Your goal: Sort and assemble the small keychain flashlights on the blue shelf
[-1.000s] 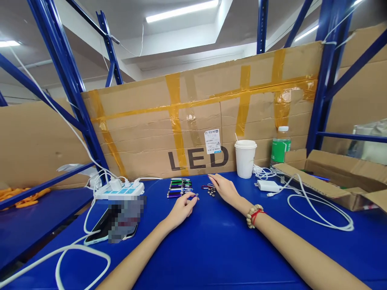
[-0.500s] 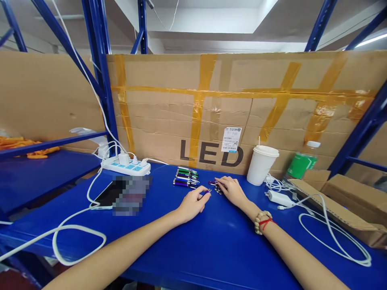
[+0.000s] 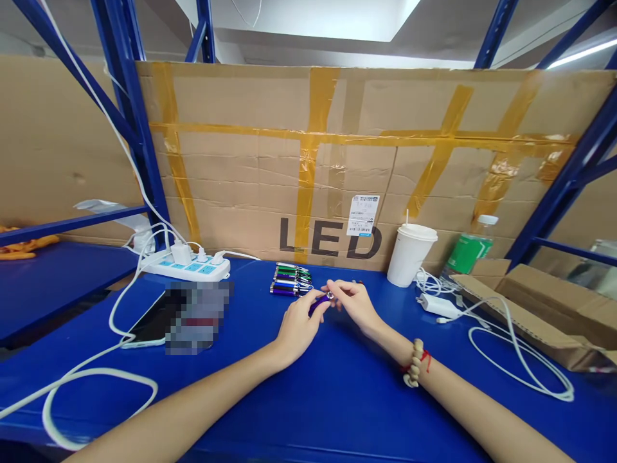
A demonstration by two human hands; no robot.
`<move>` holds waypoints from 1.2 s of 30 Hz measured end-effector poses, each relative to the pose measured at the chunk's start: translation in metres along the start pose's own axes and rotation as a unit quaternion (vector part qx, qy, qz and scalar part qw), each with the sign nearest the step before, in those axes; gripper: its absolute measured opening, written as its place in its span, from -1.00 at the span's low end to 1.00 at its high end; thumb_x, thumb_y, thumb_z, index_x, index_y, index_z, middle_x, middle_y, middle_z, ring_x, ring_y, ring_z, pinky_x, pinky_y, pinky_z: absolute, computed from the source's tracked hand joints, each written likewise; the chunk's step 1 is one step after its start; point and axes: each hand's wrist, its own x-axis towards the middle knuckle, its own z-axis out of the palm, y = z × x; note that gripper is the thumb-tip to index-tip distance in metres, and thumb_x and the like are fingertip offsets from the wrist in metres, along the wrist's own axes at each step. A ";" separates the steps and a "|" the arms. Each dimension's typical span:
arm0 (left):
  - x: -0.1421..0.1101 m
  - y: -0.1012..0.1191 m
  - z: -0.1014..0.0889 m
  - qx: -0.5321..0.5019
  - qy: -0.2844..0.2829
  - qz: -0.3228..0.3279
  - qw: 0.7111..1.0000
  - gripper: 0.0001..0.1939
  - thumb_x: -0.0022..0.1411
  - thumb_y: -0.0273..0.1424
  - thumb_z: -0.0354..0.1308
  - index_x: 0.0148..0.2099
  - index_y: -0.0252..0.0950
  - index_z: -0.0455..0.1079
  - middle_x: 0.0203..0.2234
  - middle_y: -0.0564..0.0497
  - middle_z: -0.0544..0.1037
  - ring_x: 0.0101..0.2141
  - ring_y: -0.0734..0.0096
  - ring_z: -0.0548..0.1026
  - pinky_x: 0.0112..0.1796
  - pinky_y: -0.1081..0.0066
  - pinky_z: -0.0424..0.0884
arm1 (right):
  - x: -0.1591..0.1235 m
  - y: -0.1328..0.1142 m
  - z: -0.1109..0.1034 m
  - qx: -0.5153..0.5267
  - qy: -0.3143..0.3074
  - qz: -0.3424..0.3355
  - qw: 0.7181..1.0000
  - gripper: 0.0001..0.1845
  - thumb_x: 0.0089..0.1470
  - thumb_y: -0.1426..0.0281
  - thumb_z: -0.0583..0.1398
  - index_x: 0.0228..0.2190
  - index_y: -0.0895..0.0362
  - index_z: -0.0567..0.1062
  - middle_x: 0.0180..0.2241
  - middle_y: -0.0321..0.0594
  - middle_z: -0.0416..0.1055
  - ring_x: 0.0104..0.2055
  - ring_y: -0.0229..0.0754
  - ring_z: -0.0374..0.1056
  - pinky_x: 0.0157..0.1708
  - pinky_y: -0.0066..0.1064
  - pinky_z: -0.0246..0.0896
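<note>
My left hand is closed around a small purple metallic tube that looks like a mini flashlight. Its silvery end points up and to the right. At that end, the thumb and fingers of my right hand are pinched together. Whatever small piece they hold is hidden. Just beyond my left hand lies a neat row of slim metallic mini flashlights in purple, blue, green, black and silver, with clips at their right ends. Small parts behind my right hand are mostly covered by it.
A white power strip and a phone are on the left of the blue table. To the right stand a white cup, a green-labelled bottle, a charger with coiled cable, and an open cardboard box.
My right hand has come off the small parts on the table and moved left to the purple tube's end. My left hand has tilted the tube upward. The camera view has shifted slightly.
</note>
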 end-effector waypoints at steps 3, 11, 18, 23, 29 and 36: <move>0.003 -0.006 0.000 0.038 0.021 0.025 0.999 -0.75 0.24 -0.24 -0.08 -0.17 -0.20 0.35 -0.44 0.08 0.52 -0.40 0.43 0.46 -0.31 0.46 0.32 | -0.005 -0.004 0.007 0.069 0.032 0.047 0.996 -0.59 -0.20 0.04 0.28 -0.51 0.17 0.57 -0.61 -0.28 0.37 -0.57 -0.34 0.22 -0.66 -0.54 0.11; 0.009 -0.015 -0.004 0.078 0.038 0.024 0.996 -0.75 0.24 -0.27 -0.06 -0.11 -0.16 0.37 -0.21 0.02 0.54 -0.18 0.29 0.48 -0.12 0.36 0.33 | -0.018 -0.002 0.024 0.249 0.077 0.166 0.951 -0.61 -0.33 0.15 0.36 -0.40 0.09 0.58 -0.30 -0.23 0.48 -0.33 -0.27 0.36 -0.53 -0.54 0.31; 0.012 -0.018 -0.003 0.135 0.001 0.005 0.991 -0.66 0.26 -0.26 -0.14 -0.02 -0.13 0.36 -0.05 0.04 0.47 -0.02 0.28 0.39 -0.07 0.36 0.31 | -0.019 0.001 0.023 0.225 0.078 0.132 0.962 -0.64 -0.28 0.18 0.34 -0.39 0.12 0.57 -0.26 -0.20 0.48 -0.26 -0.19 0.38 -0.52 -0.49 0.36; 0.014 -0.020 0.002 0.116 -0.029 -0.013 0.993 -0.61 0.25 -0.22 -0.16 0.03 -0.17 0.33 -0.05 -0.01 0.47 -0.04 0.25 0.40 -0.07 0.35 0.29 | -0.016 0.002 0.021 0.195 0.083 0.095 0.973 -0.67 -0.21 0.19 0.28 -0.39 0.13 0.58 -0.28 -0.19 0.50 -0.35 -0.22 0.38 -0.56 -0.48 0.35; 0.033 -0.008 0.013 0.137 -0.083 -0.011 0.987 -0.73 0.22 -0.23 -0.13 -0.25 -0.21 0.34 -0.50 0.08 0.48 -0.41 0.36 0.44 -0.31 0.42 0.31 | 0.003 0.012 -0.004 0.156 0.108 0.062 0.980 -0.69 -0.05 0.24 0.18 -0.28 0.13 0.54 -0.25 -0.20 0.50 -0.33 -0.20 0.39 -0.57 -0.47 0.32; 0.068 0.006 0.050 0.094 0.080 -0.065 0.990 -0.82 0.25 -0.31 -0.13 -0.33 -0.25 0.22 -0.58 0.12 0.34 -0.47 0.44 0.35 -0.33 0.45 0.24 | 0.014 0.034 -0.057 -0.225 0.048 -0.042 0.972 -0.89 0.02 0.38 0.19 -0.48 0.06 0.53 -0.42 -0.30 0.51 -0.35 -0.21 0.39 -0.33 -0.39 0.25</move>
